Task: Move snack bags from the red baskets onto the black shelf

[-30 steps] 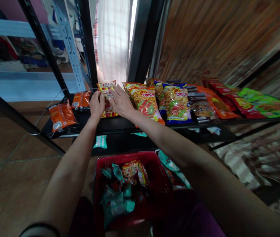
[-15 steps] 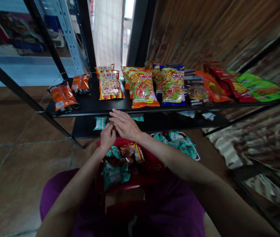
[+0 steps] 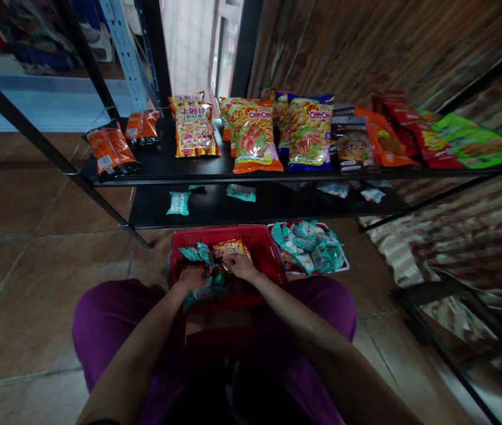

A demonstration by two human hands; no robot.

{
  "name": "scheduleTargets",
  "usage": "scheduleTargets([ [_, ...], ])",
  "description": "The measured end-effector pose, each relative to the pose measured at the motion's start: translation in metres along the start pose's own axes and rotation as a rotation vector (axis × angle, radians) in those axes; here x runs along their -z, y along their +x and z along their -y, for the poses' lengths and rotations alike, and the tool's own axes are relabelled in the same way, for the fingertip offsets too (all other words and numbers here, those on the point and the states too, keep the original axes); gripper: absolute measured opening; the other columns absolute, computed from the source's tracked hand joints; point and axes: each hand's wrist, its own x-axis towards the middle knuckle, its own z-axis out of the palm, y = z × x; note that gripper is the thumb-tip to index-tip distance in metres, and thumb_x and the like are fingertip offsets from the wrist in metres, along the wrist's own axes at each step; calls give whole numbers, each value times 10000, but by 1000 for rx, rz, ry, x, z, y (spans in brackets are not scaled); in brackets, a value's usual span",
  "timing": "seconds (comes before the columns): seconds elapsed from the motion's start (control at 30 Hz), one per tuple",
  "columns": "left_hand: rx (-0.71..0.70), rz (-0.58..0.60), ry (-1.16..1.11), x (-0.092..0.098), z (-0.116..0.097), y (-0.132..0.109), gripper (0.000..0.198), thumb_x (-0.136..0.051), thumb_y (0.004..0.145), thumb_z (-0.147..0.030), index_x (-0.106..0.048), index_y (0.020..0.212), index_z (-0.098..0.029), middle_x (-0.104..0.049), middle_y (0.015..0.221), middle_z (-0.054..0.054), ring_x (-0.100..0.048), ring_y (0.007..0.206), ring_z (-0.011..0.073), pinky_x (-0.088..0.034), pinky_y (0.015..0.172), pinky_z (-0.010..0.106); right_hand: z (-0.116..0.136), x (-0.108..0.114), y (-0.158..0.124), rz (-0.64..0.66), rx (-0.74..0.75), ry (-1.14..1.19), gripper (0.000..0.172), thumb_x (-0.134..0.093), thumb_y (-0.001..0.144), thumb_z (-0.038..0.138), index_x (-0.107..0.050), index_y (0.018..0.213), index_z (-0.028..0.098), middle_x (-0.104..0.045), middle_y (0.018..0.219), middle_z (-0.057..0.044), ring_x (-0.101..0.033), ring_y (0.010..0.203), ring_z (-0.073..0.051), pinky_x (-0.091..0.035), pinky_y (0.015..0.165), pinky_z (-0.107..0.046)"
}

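Both hands reach down into a red basket between the knees. My left hand is among the teal snack packets on the basket's left side; its fingers are blurred and partly hidden. My right hand touches the front of a yellow and red snack bag, its fingers pointing down and dark. Whether either hand grips a packet cannot be made out. Ahead, a teal packet and another teal packet lie on the lower black shelf.
A white-rimmed basket heaped with teal packets stands right of the red one. On the upper shelf are orange bags, noodle-snack bags, blue-edged bags and green bags. A black frame leg rises at left.
Both hands have come down from the lower shelf's front edge into the red basket. The view has tilted, so the shelves appear higher. Packets on the lower shelf are now uncovered.
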Motion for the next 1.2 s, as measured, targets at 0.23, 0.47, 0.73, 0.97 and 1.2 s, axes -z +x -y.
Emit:
scheduleTargets([
  [0.23,41,253,171,-31,11,-6,821,-711,632,-412,-434,1377,-206,-228,1545,164,-61,1431,386,-245,1054,605,-46,-38,-8,79,-173,-14,293,-446,881,156,-719,975,203,-717,1063,-34,-642,989,-149,-445,847,-201],
  [0.47,-37,221,208,-39,4,-9,649,-673,676,-347,-526,1276,-150,-488,1379,165,-353,1338,309,-314,1067,411,-79,-69,-26,149,-267,6,282,-477,814,116,-743,845,206,-734,952,-30,-647,919,-158,-436,764,-190],
  [0.73,-39,205,218,-37,-15,-15,533,-642,699,-371,-596,1172,-129,-617,1209,203,-541,1163,357,-430,932,435,-86,-78,-10,175,-274,51,299,-447,838,152,-741,851,204,-732,890,-24,-635,848,-145,-417,701,-180],
  [0.97,-15,106,233,-49,-36,-20,430,-506,797,-296,-587,1170,-100,-618,1160,245,-571,1107,365,-415,904,480,-92,-84,-2,221,-273,55,297,-458,810,137,-748,822,197,-734,868,-14,-641,820,-143,-421,686,-177],
  [1.2,-72,27,216,-56,-38,-15,430,-443,834,-264,-579,1189,-62,-575,1220,247,-520,1161,356,-348,982,476,-83,-78,27,200,-253,22,337,-417,856,152,-705,1026,195,-707,1058,-47,-630,987,-167,-441,817,-211],
])
